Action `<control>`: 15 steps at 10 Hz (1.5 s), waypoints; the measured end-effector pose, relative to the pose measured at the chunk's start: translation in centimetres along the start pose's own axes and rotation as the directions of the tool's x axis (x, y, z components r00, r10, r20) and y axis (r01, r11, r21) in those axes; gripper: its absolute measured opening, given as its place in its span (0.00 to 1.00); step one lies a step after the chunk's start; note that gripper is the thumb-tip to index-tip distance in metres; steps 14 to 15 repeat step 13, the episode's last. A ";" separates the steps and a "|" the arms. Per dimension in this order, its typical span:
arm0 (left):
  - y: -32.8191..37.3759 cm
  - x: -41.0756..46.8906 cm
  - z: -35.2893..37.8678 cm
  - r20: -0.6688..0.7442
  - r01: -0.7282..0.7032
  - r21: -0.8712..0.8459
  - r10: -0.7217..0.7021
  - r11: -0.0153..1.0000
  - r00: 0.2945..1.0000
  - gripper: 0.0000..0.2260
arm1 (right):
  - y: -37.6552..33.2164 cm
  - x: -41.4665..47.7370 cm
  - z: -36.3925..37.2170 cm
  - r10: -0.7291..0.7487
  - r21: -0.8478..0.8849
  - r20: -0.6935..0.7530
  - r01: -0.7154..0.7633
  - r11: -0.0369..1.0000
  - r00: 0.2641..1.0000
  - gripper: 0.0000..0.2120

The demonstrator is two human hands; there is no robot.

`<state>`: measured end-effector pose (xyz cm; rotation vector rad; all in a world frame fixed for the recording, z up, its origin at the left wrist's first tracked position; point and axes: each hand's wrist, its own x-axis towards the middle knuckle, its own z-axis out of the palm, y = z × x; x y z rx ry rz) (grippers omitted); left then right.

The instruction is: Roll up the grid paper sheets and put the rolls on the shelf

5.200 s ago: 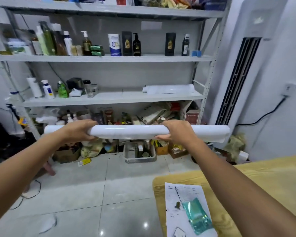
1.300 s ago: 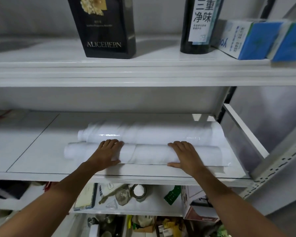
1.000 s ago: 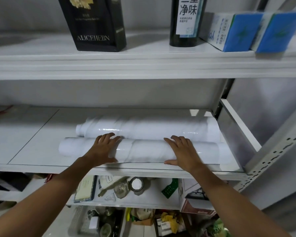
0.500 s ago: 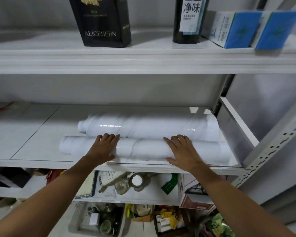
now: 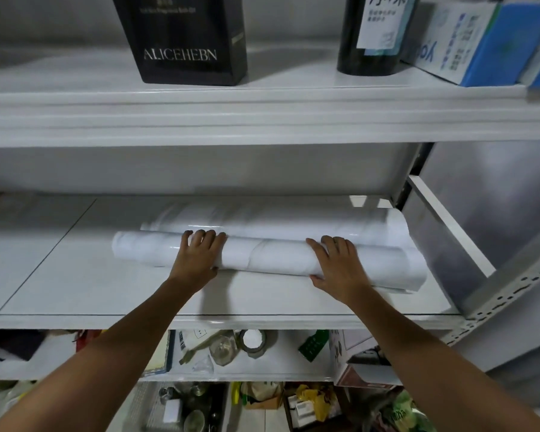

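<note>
Two white rolls of grid paper lie lengthwise on the white middle shelf (image 5: pixel 75 275). The front roll (image 5: pixel 262 260) rests against the rear roll (image 5: pixel 293 221), which reaches the shelf's right end. My left hand (image 5: pixel 197 257) lies over the front roll left of its middle, fingers draped across the top. My right hand (image 5: pixel 337 263) lies over it the same way nearer the right end. Both hands press on the roll and neither closes round it.
A black box (image 5: pixel 184 42), a dark bottle (image 5: pixel 371 35) and blue-and-white boxes (image 5: pixel 468 42) stand on the shelf above. The perforated metal upright (image 5: pixel 512 291) bounds the right side. Tape, a jar and cartons (image 5: pixel 247 344) crowd the shelf below.
The roll I carried towards the shelves now lies on the middle shelf. Over the last second both hands stayed on it and nudged it back against the rear roll.
</note>
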<state>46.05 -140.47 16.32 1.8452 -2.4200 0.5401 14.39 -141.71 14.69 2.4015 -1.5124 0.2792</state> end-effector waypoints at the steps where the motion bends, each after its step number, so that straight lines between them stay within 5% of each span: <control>1: -0.3 0.0 0.9 0.009 -0.025 -0.046 0.025 0.999 1.000 0.41 | 0.1 0.6 0.5 0.011 0.011 0.043 -0.012 1.000 0.999 0.40; 4: -1.9 0.5 0.7 0.078 -0.080 -0.227 0.099 0.971 0.992 0.44 | 0.5 1.4 0.6 0.029 0.074 0.158 -0.041 0.996 0.987 0.47; 9: -1.8 -0.8 0.0 0.118 -0.053 -0.261 0.086 0.964 0.989 0.41 | -0.2 -0.3 -0.6 -0.049 0.135 0.125 0.032 0.990 0.991 0.48; 13: -1.7 -1.9 -1.2 0.111 -0.031 -0.318 0.070 0.948 0.991 0.32 | -0.9 -1.0 -2.0 -0.068 0.204 -0.007 0.068 0.977 0.998 0.30; 15: -1.7 -1.9 -1.2 0.111 -0.031 -0.318 0.070 0.948 0.991 0.32 | -0.9 -1.0 -2.0 -0.068 0.204 -0.007 0.068 0.977 0.998 0.30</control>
